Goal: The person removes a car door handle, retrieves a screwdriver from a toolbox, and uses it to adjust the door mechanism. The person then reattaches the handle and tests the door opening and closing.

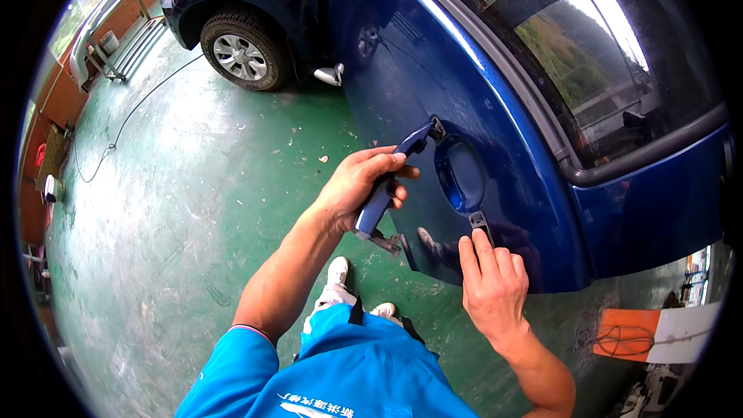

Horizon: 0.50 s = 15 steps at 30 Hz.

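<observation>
Nearest us, a bright blue shirt point(340, 375) with white lettering! The left hand point(375, 178) wraps round a door handle point(372, 210), far end at the blue door point(534, 224); the right hand point(495, 286), half curled, fingertips on a dark fitting point(478, 219), grip impossible to tell. Scuffed green floor point(193, 209) below.

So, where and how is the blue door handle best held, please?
Probably mid-length on the blue door handle, from the left, where the left hand grips: it is long and slim, its upper end appearing to meet the door.
</observation>
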Tool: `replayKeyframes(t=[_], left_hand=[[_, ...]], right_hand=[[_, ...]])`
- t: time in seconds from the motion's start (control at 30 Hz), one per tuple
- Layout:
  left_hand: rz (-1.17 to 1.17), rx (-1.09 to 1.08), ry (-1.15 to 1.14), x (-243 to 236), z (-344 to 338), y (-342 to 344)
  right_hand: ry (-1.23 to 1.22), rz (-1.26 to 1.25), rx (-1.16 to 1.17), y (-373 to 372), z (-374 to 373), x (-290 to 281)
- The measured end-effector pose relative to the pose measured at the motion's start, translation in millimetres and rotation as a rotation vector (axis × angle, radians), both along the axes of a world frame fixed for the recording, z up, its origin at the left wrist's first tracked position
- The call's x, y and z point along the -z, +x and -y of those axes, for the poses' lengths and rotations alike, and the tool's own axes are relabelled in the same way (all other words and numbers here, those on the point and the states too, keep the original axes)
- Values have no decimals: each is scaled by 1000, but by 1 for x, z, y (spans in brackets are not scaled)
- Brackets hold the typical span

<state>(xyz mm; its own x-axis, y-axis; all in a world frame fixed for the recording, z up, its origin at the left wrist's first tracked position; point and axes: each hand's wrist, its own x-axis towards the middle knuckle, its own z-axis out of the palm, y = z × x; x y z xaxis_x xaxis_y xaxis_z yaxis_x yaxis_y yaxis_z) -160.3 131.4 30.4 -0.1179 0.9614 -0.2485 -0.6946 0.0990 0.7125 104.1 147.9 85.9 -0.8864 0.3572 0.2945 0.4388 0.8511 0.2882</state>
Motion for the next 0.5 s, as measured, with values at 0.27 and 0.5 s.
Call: replayKeyframes(t=[0.27,0.5], left_hand=[[17,30,-11,2,-4,-15],[32,59,0,4,-7,-23]], right_hand=[[22,21,-3,0,1,0],[9,5,-7,1,-1,1]])
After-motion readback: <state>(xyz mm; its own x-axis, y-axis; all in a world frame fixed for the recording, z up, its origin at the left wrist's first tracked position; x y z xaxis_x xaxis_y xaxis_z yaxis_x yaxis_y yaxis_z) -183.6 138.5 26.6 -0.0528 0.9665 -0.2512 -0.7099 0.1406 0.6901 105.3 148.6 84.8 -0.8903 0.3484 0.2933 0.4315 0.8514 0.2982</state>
